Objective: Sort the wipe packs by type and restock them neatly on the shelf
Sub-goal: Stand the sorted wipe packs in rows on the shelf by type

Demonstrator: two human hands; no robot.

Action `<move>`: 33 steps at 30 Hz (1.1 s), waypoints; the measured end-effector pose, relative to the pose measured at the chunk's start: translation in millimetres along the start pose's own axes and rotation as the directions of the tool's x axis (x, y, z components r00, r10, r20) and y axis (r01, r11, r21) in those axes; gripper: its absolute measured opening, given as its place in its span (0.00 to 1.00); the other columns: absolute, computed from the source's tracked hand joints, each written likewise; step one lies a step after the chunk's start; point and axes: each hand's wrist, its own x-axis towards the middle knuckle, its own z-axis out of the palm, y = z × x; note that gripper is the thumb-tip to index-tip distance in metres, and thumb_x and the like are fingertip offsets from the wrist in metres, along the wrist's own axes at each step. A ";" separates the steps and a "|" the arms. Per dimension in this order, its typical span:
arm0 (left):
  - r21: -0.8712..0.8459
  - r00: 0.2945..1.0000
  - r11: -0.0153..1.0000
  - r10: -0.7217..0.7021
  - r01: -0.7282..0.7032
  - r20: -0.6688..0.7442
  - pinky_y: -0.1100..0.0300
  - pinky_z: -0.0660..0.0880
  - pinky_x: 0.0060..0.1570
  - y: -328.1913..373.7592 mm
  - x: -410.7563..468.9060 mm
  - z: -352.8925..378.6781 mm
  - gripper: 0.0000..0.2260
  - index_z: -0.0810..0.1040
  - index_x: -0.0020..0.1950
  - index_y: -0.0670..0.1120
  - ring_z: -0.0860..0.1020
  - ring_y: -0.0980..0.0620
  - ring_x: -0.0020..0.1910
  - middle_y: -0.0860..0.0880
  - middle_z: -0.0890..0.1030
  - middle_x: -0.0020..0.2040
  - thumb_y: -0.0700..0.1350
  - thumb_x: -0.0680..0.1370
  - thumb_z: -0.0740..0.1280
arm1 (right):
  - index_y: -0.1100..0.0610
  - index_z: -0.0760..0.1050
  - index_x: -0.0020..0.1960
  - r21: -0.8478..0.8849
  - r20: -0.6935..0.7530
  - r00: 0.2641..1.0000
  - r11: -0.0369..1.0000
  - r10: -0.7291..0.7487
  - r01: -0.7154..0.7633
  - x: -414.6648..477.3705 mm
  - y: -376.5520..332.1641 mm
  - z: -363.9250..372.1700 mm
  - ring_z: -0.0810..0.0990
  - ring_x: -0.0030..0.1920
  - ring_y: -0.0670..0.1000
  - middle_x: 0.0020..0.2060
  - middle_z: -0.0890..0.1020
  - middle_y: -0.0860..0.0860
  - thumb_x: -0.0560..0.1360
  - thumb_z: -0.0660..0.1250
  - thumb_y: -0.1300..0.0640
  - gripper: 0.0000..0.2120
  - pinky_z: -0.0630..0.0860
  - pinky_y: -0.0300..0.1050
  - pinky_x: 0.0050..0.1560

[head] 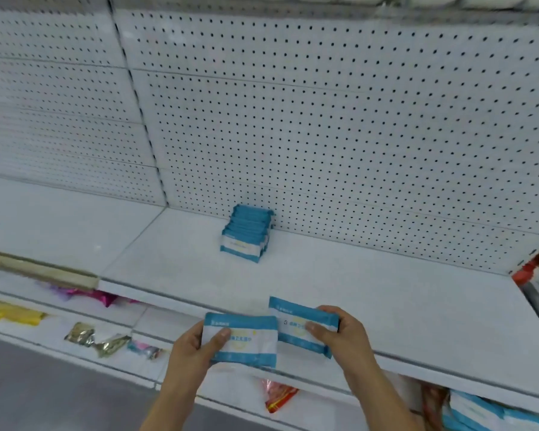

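A row of several blue-and-white wipe packs (246, 234) stands upright at the back of the white shelf (386, 306), against the pegboard. My left hand (196, 349) grips one blue-and-white wipe pack (249, 340) over the shelf's front edge, thumb on its face. Just to the right, my right hand (339, 334) holds a second pack of the same look (296, 318), tilted a little, its left end behind the first pack.
More blue-and-white packs (492, 412) lie on the lower shelf at bottom right. That lower shelf also carries a red packet (277, 396), gold packets (97, 339), and pink (91, 295) and yellow (16, 314) ones at left. A white pegboard wall (324, 119) backs the shelf.
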 end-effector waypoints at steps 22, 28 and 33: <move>0.262 0.991 0.965 -0.035 0.000 0.128 0.64 0.79 0.39 55.5 259.4 -54.5 0.08 0.83 0.52 0.42 0.85 0.52 0.43 0.46 0.87 0.46 0.35 0.75 0.73 | 0.46 0.79 0.44 -0.348 -0.119 0.971 0.924 -0.208 0.155 244.4 10.3 168.8 0.80 0.47 0.43 0.46 0.80 0.48 0.69 0.77 0.67 0.16 0.72 0.26 0.49; 0.312 0.959 0.949 -0.135 0.053 0.250 0.61 0.81 0.43 52.3 323.9 -80.6 0.11 0.83 0.51 0.44 0.85 0.51 0.44 0.47 0.87 0.45 0.36 0.71 0.77 | 0.46 0.71 0.48 -0.356 -0.329 0.926 0.933 -0.186 0.060 254.8 15.8 201.6 0.78 0.45 0.41 0.45 0.79 0.46 0.71 0.76 0.62 0.17 0.78 0.37 0.46; 0.325 0.924 0.945 -0.147 0.027 0.353 0.66 0.78 0.39 48.8 340.6 -79.2 0.12 0.82 0.48 0.40 0.82 0.57 0.37 0.49 0.86 0.40 0.32 0.68 0.78 | 0.49 0.67 0.59 -0.310 -0.502 0.859 0.949 -0.105 -0.065 247.5 15.3 216.2 0.78 0.49 0.45 0.50 0.76 0.46 0.67 0.81 0.57 0.28 0.78 0.41 0.50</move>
